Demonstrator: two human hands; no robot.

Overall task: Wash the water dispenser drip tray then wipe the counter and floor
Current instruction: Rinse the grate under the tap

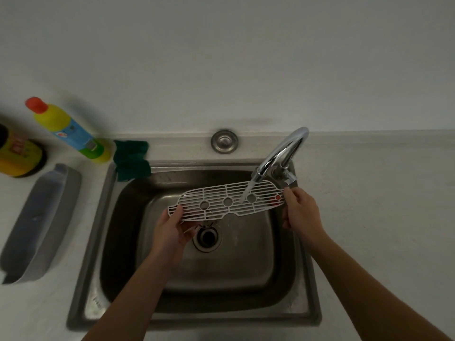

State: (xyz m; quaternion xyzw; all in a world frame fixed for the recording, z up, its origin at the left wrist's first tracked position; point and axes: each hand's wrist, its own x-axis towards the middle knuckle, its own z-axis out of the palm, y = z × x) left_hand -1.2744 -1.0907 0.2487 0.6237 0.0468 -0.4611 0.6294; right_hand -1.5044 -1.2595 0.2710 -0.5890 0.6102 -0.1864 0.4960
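A long white slotted drip tray grille (221, 196) with three round holes and a red dot at its right end hangs over the steel sink (305, 286). My left hand (174, 230) grips its left end, thumb on top and fingers underneath. Pinching the right end is my right hand (299, 212). Water runs from the chrome faucet (280, 153) onto the grille near its right hole. The grey tray basin (41, 222) lies on the counter left of the sink.
A green scouring pad (131, 158) hangs over the sink's back left corner. A yellow detergent bottle (71, 130) with a red cap and a dark yellow-labelled container (17, 156) stand at the far left. The white counter (381, 217) extends right. The drain (208, 238) sits mid-sink.
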